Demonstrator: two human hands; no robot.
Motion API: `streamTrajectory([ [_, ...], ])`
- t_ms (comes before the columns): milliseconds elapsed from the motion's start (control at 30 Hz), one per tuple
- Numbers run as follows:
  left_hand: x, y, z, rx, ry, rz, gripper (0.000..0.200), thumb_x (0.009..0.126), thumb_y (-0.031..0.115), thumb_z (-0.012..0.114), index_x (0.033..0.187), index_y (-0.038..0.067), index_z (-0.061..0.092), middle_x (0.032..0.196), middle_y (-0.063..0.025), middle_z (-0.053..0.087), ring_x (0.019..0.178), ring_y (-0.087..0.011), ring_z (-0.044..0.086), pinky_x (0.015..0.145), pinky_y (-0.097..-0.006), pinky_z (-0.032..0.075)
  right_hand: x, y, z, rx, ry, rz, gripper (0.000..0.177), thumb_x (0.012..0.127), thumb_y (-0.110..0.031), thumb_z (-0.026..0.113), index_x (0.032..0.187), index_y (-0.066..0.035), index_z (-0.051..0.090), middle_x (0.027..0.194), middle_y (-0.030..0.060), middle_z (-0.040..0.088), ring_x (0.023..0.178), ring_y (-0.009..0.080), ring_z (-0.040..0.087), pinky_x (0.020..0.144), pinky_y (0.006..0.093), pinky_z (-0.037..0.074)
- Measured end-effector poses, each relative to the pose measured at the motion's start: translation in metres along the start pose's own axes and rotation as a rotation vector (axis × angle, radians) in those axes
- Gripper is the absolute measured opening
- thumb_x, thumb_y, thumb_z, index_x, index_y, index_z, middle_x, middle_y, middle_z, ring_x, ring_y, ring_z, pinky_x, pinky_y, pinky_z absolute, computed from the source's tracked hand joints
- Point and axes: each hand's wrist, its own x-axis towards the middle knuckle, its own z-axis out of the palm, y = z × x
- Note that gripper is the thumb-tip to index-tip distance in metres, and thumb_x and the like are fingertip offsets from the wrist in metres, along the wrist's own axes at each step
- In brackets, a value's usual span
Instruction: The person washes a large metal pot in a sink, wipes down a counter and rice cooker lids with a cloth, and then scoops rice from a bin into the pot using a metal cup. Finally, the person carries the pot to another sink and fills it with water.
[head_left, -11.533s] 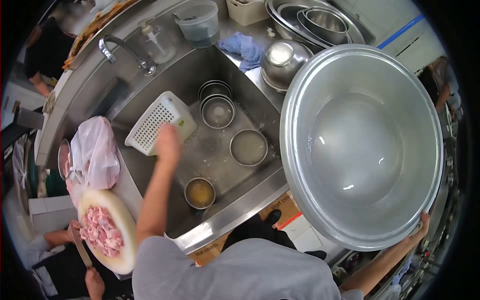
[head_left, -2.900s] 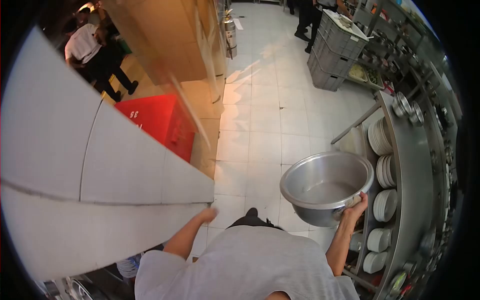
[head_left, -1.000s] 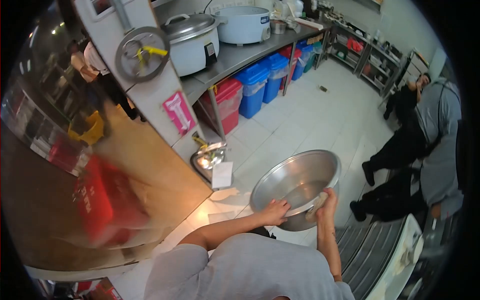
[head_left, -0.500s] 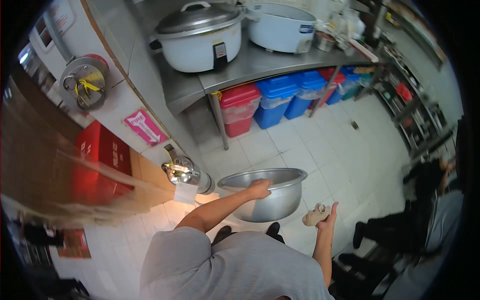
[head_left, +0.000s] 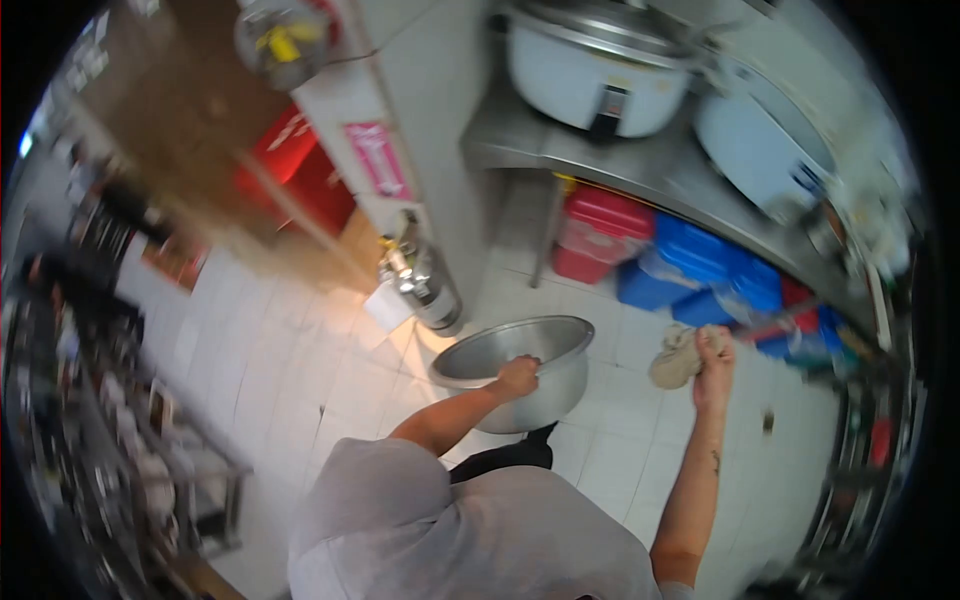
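A large silver metal pot [head_left: 545,398] hangs in front of my body, tilted, with its wide mouth facing up and left. My left hand [head_left: 517,377] is closed over its near rim. Out to the right, my right hand [head_left: 712,362] is closed on a crumpled beige cloth [head_left: 676,358], held away from the pot. The inside of the pot shows bare grey metal as far as I can see.
A steel table [head_left: 640,165] carries a lidded rice cooker [head_left: 575,75] and a second white cooker body [head_left: 755,130]. Red bins [head_left: 600,235] and blue bins [head_left: 680,260] stand beneath. A fire extinguisher [head_left: 428,285] stands by the wall corner; a rack [head_left: 190,480] is at left.
My view has turned left, so the table and bins sit farther right. My right hand has risen with the cloth. The pot stays in my left hand, now tilted more.
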Motion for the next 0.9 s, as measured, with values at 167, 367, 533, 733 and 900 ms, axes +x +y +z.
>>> streamTrajectory([
  [167,0.024,-0.006,0.025,-0.068,0.105,-0.18,0.026,0.067,0.007,0.051,0.091,0.003,0.06,0.098,-0.0175,0.057,0.096,-0.0334,0.055,0.079,-0.0425,0.047,0.126,-0.031,0.03,-0.607,-0.063,-0.532,0.015,0.08,-0.013,0.065,0.089,-0.002,0.06,0.087,0.0015,0.057,0.081,0.0103,0.052,0.076,0.022,0.04],
  [367,0.002,-0.001,0.031,-0.066,0.173,-0.395,0.022,0.067,0.009,0.052,0.086,0.004,0.061,0.095,-0.0174,0.057,0.091,-0.0329,0.056,0.077,-0.0406,0.048,0.262,-0.08,0.032,-0.459,-0.178,-0.382,0.035,0.084,-0.026,0.06,0.11,-0.003,0.058,0.101,0.0075,0.059,0.093,0.0147,0.054,0.082,0.026,0.042],
  [533,-0.03,-0.001,0.054,-0.057,0.258,-0.602,0.019,0.071,0.014,0.051,0.084,0.006,0.062,0.093,-0.0162,0.057,0.092,-0.032,0.055,0.076,-0.0397,0.048,0.318,-0.12,0.049,-0.591,-0.135,-0.512,0.05,0.084,-0.042,0.054,0.111,-0.001,0.057,0.106,0.0135,0.058,0.098,0.023,0.054,0.082,0.0321,0.043],
  [733,-0.045,0.035,0.085,-0.109,0.472,-0.888,0.016,0.075,0.015,0.048,0.076,0.009,0.063,0.093,-0.0157,0.053,0.094,-0.0311,0.052,0.078,-0.0407,0.045,0.468,0.005,-0.054,-1.382,-0.04,-0.685,0.053,0.08,-0.05,0.053,0.106,-0.005,0.058,0.098,0.0204,0.059,0.092,0.0359,0.055,0.076,0.0428,0.045],
  [900,-0.045,0.068,0.101,-0.07,0.596,-0.998,0.017,0.073,0.014,0.048,0.07,0.009,0.064,0.094,-0.0167,0.052,0.093,-0.0332,0.051,0.079,-0.0404,0.045,0.426,0.088,-0.036,-1.524,-0.322,-0.869,0.042,0.086,-0.035,0.05,0.115,-0.005,0.052,0.112,0.0228,0.051,0.106,0.0391,0.046,0.089,0.043,0.037],
])
